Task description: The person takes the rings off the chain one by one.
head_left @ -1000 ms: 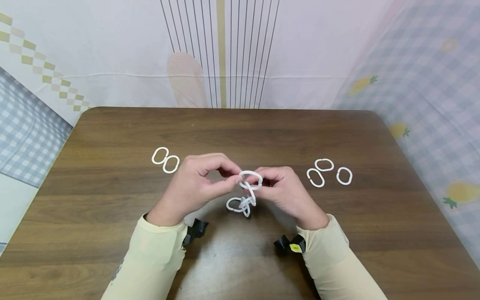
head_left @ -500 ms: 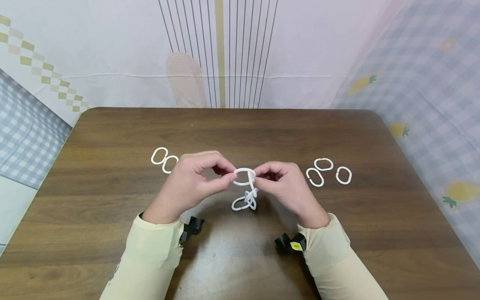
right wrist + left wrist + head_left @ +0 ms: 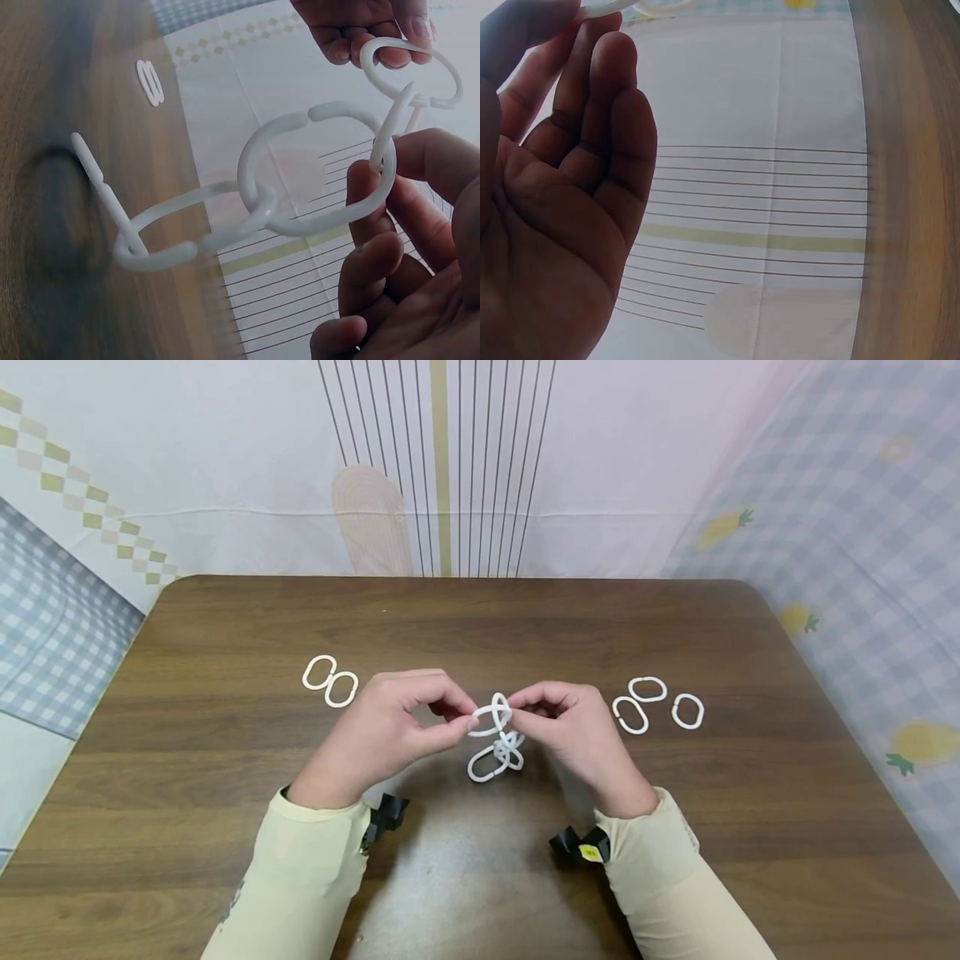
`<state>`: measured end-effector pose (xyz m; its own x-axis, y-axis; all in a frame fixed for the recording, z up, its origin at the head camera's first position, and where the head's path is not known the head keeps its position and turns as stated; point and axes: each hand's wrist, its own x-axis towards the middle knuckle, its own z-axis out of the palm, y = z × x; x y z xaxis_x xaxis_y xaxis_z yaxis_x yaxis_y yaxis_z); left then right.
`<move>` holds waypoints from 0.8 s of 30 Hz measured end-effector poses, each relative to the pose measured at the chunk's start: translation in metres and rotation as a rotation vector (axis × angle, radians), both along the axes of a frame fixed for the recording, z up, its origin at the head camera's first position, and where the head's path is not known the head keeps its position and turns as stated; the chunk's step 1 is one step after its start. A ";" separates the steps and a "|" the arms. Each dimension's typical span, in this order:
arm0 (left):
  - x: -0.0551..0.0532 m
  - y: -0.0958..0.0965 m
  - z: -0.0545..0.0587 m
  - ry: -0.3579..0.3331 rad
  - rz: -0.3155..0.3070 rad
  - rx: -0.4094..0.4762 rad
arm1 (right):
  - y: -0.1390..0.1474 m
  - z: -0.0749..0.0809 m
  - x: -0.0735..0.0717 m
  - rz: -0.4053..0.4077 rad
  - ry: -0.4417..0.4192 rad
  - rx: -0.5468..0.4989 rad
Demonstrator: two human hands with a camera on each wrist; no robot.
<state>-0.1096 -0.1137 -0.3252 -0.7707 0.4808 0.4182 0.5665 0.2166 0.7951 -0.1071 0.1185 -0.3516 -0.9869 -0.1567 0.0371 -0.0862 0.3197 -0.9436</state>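
Note:
A chain of several white plastic C-shaped links hangs between the two hands, above the table. With thumb and fingertips the left hand pinches the end link. My right hand has its thumb and index finger at the adjoining link, which passes through that end link. Below, the other links dangle toward the tabletop in a bunch; small gaps show in some of them. Only a sliver of the held link appears at the top of the left wrist view.
Two loose white links lie on the brown wooden table at left. Three more links lie at right. A patterned cloth hangs behind the table. Each wrist wears a black camera.
The right hand has moved a little right and up, fingertips now right of the end link. The adjoining link has turned upright across that ring, and the hanging bunch has swung slightly right.

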 end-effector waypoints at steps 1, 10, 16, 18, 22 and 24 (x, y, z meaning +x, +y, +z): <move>0.000 0.000 0.000 -0.001 -0.003 -0.006 | 0.000 0.000 0.000 -0.006 0.000 0.006; 0.000 0.003 -0.002 0.001 -0.018 -0.044 | 0.000 -0.002 -0.002 -0.044 0.009 0.066; 0.001 0.003 -0.002 -0.009 -0.027 -0.069 | 0.000 -0.004 -0.002 -0.055 0.008 0.102; 0.001 0.004 -0.002 -0.011 -0.031 -0.077 | 0.000 -0.004 -0.002 -0.058 0.012 0.113; 0.001 0.004 -0.002 -0.030 -0.044 -0.098 | 0.000 -0.003 -0.002 -0.062 0.014 0.127; 0.001 0.004 -0.002 -0.038 -0.047 -0.112 | 0.000 -0.003 -0.002 -0.065 0.012 0.133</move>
